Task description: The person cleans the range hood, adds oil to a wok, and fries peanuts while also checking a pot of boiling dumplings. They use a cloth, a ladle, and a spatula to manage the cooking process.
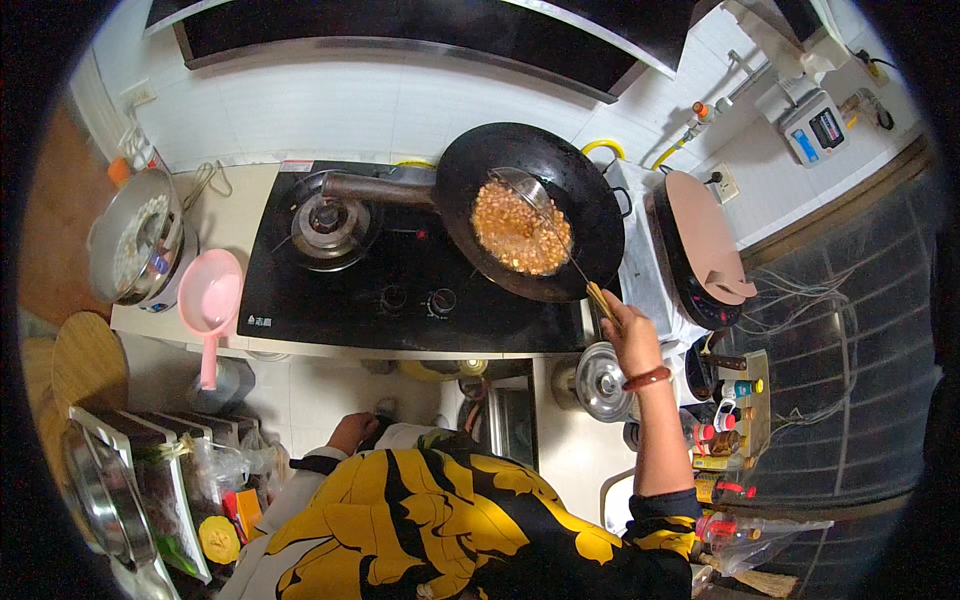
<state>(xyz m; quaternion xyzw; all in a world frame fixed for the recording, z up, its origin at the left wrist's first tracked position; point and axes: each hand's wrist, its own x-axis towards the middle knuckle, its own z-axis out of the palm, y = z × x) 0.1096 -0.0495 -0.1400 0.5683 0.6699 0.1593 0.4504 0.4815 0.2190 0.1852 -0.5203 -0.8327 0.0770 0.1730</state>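
Note:
My right hand (631, 335) grips the light-coloured handle of a wire-mesh skimmer (531, 193), whose metal head rests in a black wok (592, 187). In the wok lie many small brownish pieces in bubbling orange-brown liquid (517, 232), perhaps peanuts or beans. The wok sits over the right side of a black glass gas hob (337, 300); its wooden handle (379, 189) reaches left over the bare left burner (326, 221). Low at my waist is my left hand (358, 430), away from the hob, its fingers partly hidden.
Left on the counter stand a pink plastic ladle (212, 289) and a steel pan with white pieces (101, 255). To the right are a pink-lidded electric griddle (705, 232), a steel lidded pot (604, 382) and several bottles (724, 442). A range hood (405, 56) hangs above.

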